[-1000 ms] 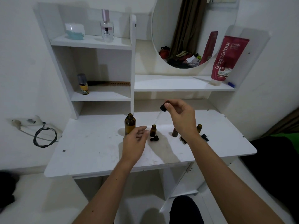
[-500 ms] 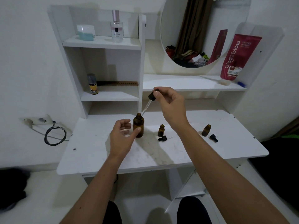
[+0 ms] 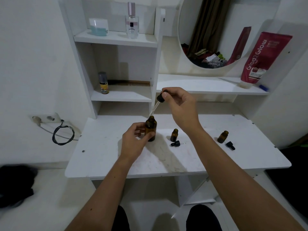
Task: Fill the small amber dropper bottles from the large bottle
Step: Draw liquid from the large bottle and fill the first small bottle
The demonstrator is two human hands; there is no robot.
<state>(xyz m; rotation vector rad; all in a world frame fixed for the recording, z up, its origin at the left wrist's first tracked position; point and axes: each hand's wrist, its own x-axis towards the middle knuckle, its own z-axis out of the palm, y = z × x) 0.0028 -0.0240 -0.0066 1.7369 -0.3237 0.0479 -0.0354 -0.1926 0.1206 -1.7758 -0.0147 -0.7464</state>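
Observation:
The large amber bottle [image 3: 150,130] stands open on the white desk [image 3: 200,157]. My left hand [image 3: 135,141] is wrapped around its lower body. My right hand [image 3: 180,106] pinches the black bulb of a glass dropper [image 3: 158,102], tilted, with its tip right at the large bottle's mouth. One small amber bottle [image 3: 174,135] stands open to the right, with a black dropper cap [image 3: 175,144] lying in front of it. A second small amber bottle [image 3: 222,136] stands farther right beside another black cap [image 3: 230,145].
White shelves behind the desk hold a perfume bottle [image 3: 132,22], a pale blue jar [image 3: 98,27], a small spray can [image 3: 103,83] and a comb [image 3: 130,82]. A red tube [image 3: 263,59] leans beside a round mirror [image 3: 211,30]. A coiled cable [image 3: 63,135] hangs at the left wall.
My right hand carried the dropper left from above the small bottle to the large bottle's mouth. My left hand moved from beside the small bottle and closed on the large bottle.

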